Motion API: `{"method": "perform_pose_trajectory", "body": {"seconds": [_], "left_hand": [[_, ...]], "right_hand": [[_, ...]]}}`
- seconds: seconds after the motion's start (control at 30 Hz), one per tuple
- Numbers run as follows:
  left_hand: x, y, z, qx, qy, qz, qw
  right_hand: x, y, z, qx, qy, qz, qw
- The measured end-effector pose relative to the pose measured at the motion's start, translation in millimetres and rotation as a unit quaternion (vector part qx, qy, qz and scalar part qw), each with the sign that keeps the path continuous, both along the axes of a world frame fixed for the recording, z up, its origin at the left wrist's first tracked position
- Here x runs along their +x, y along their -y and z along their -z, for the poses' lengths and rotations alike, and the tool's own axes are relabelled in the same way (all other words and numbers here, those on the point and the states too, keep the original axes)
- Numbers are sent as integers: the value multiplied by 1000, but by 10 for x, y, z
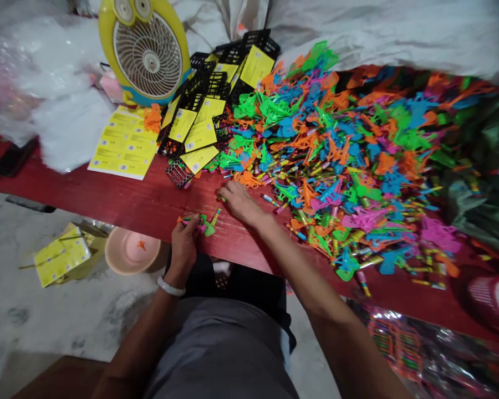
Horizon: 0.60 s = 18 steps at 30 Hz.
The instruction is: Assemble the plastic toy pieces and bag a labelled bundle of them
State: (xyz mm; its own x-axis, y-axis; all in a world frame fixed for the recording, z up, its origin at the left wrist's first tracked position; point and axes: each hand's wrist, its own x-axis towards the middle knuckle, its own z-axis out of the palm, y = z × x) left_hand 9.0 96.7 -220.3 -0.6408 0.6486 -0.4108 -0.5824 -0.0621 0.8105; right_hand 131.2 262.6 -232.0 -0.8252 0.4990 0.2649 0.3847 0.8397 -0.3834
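Observation:
My left hand [183, 244], with a pale bangle at the wrist, is closed on small plastic pieces [199, 224] in pink, orange and green at the front edge of the red table [141, 202]. A thin striped tube [215, 217] lies just right of those pieces. My right hand [240, 203] rests low over the tabletop, fingers bent together, with a bit of yellow-green at the tips that is too small to name. Beyond it spreads a big heap of bright plastic pieces [336, 144], mixed with many striped tubes [270, 199].
A yellow fan [152, 61] stands at the back left. Black plastic racks with yellow cards [202, 133] are stacked beside it, near a yellow printed sheet [127, 144]. Clear plastic bags [72, 130] lie further left. A pinkish basin [128, 255] sits on the floor.

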Motion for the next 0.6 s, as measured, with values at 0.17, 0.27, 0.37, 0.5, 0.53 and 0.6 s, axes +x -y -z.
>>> {"method": "perform_pose_trajectory", "body": {"seconds": [0.17, 0.27, 0.37, 0.5, 0.53, 0.6], "left_hand": [[-76, 30, -14, 6, 47, -15, 999], [-131, 41, -31, 18, 68, -18, 997], [-134, 37, -61, 23, 59, 5, 998], [-56, 54, -94, 20, 0, 80, 997], [-27, 61, -98, 18, -19, 98, 995], [37, 70, -104, 16, -43, 124, 991]], "right_hand": [[73, 177, -1, -58, -89, 5, 994], [107, 359, 31, -65, -83, -72, 992], [136, 513, 95, -55, -63, -82, 993], [268, 668, 125, -124, -153, 32, 980], [316, 714, 112, -163, -178, 65, 968], [410, 820, 67, -250, -206, 109, 940]]}}
